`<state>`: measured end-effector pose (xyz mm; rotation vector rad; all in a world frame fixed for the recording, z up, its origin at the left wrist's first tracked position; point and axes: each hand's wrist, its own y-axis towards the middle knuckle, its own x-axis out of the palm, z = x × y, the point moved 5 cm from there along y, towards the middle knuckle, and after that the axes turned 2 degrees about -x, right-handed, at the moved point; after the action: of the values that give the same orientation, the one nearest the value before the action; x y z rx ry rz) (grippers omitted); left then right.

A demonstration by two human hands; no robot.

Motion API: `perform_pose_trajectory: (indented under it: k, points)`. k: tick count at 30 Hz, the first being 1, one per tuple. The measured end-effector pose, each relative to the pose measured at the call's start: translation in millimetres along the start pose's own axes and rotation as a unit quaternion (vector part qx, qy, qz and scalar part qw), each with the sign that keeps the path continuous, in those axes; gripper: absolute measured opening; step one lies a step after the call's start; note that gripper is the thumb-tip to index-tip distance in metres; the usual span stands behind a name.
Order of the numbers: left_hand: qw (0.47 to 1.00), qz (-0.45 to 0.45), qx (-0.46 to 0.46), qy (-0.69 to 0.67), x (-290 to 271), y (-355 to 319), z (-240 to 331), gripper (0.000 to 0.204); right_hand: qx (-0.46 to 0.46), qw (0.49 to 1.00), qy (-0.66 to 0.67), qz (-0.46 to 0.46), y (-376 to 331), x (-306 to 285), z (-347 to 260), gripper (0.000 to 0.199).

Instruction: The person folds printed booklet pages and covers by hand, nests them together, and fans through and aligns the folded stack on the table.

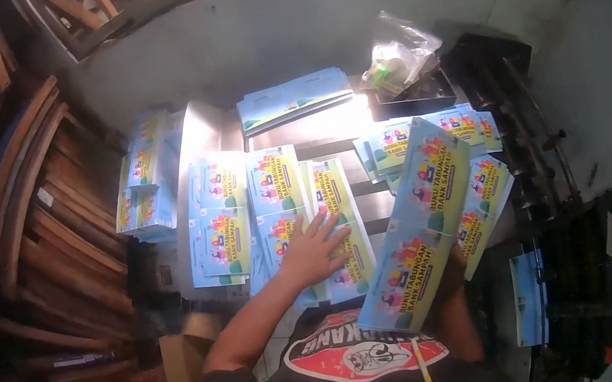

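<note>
My left hand (314, 250) lies with fingers spread on a stack of blue and yellow printed sheets (336, 186), touching the top one. Beside it are more such stacks, one at the middle (271, 176) and one further left (225, 237). A large printed sheet (418, 233), carrying two cover pictures, is raised and tilted in front of my right side. My right hand (456, 267) is mostly hidden behind this sheet and appears to hold it; its fingers do not show. Another slanted printed sheet (484, 206) shows behind it at the right.
Further piles lie at the back, one blue pile (295, 100), one at far left (144, 165) and one at right (395, 140). A clear plastic bag (404, 53) sits on a dark box. Wooden frames (50, 209) line the left; dark machinery (529, 121) stands right.
</note>
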<state>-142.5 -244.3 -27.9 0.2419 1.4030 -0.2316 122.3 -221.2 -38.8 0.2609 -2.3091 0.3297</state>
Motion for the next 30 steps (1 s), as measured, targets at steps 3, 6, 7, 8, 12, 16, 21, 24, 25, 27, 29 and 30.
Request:
perform_pose_trajectory:
  k: [3,6,7,8,12,16,21,24,25,27,29,30]
  points:
    - [1.0,-0.004,-0.013,0.0,-18.4,-7.2,-11.8,0.06,0.004,1.0,0.021,-0.006,4.3,5.9,8.2,0.057]
    - [0.868,0.1,-0.098,-0.477,-63.1,7.6,-13.2,0.045,-0.003,0.999,-0.018,-0.027,14.0,6.4,23.0,0.056]
    - [0.867,0.095,-0.093,-0.479,-80.4,8.5,-6.3,0.045,-0.018,0.998,-0.058,-0.029,14.6,0.9,27.9,0.057]
    - [0.836,0.029,-0.104,-0.539,-91.8,2.9,1.4,0.041,0.006,0.997,-0.035,-0.065,20.5,6.3,37.5,0.056]
    - [0.879,0.06,-0.15,-0.45,-127.4,-10.2,14.3,0.032,0.044,0.994,0.043,-0.086,27.2,37.0,50.7,0.057]
    - [0.852,0.099,-0.25,-0.449,-178.0,-34.2,7.2,0.028,-0.06,0.93,-0.324,-0.164,28.7,60.4,37.1,0.065]
    - [0.779,0.25,-0.313,-0.482,-122.3,-58.9,-90.3,0.028,0.024,0.993,-0.011,-0.117,30.7,61.9,44.9,0.07]
    - [0.822,0.194,-0.413,-0.341,-66.3,-73.4,-111.1,0.029,0.068,0.991,0.054,-0.105,29.0,60.6,44.9,0.071]
    - [0.84,0.204,-0.397,-0.309,-65.7,-71.1,-97.9,0.032,0.062,0.992,0.047,-0.101,29.3,52.4,45.8,0.071]
    - [0.875,0.325,-0.358,0.02,-62.7,-72.3,-84.0,0.036,0.055,0.993,0.039,-0.096,27.2,48.5,43.3,0.071]
    - [0.905,0.324,-0.265,-0.073,-84.0,-49.4,-57.4,0.036,0.069,0.993,0.022,-0.088,25.8,54.7,39.7,0.072]
    - [0.918,0.319,-0.171,-0.161,-98.4,-39.6,-34.9,0.036,0.07,0.994,0.02,-0.087,24.8,53.6,37.8,0.072]
